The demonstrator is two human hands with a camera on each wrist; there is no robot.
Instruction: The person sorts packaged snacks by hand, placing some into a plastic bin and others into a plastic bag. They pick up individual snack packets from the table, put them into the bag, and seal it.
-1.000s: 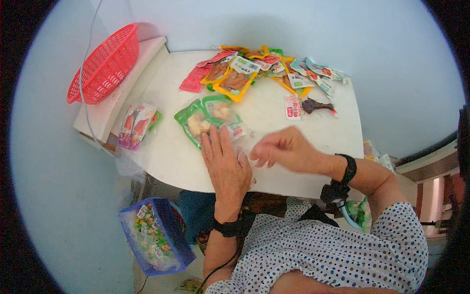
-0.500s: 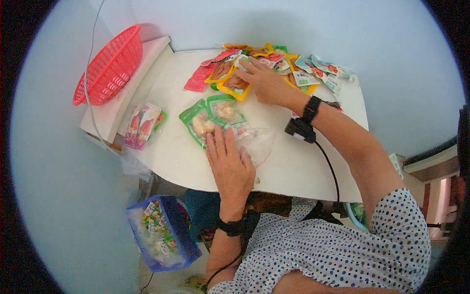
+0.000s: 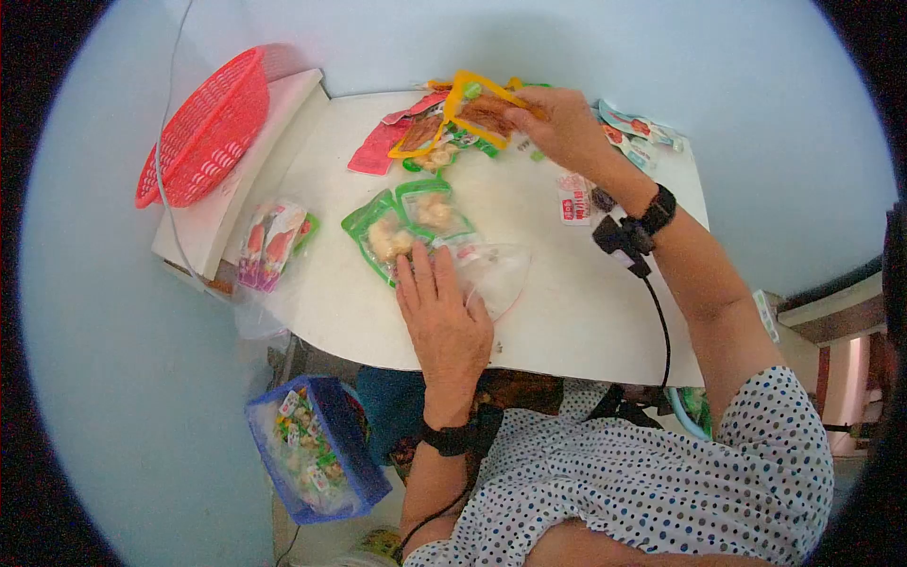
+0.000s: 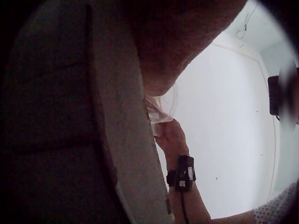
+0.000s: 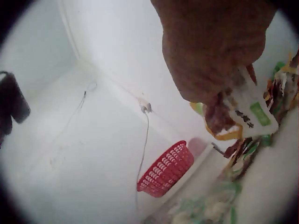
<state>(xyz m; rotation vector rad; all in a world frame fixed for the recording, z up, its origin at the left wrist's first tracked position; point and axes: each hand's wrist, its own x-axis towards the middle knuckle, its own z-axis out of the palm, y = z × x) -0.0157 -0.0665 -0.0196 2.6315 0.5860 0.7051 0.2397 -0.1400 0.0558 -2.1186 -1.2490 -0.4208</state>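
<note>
My left hand [image 3: 444, 317] lies flat with its fingers extended, resting at the lower edge of two green-edged food packets [image 3: 387, 236] with pale pieces inside. A clear plastic bag [image 3: 496, 279] spreads out beside its thumb. Over the pile at the back of the table, my right hand [image 3: 572, 132] pinches yellow-edged food packets [image 3: 482, 109] with brown contents, raised off the pile. The right wrist view shows the white printed back of a packet [image 5: 254, 112] hanging below that hand. In the left wrist view, the left hand's fingers are hidden.
Red packets [image 3: 373, 151] and other pouches lie at the back, with light-blue packets [image 3: 638, 128] at the right. A drumstick packet [image 3: 574, 200] is under the right forearm. Purple-and-white packets [image 3: 269, 246] and a red basket [image 3: 208, 128] sit left; a blue bin [image 3: 354, 472] stands below.
My right hand has left the clear bag, reached to the back pile and lifted yellow-edged packets from it, uncovering green-edged packets. My left hand stays nearly in place.
</note>
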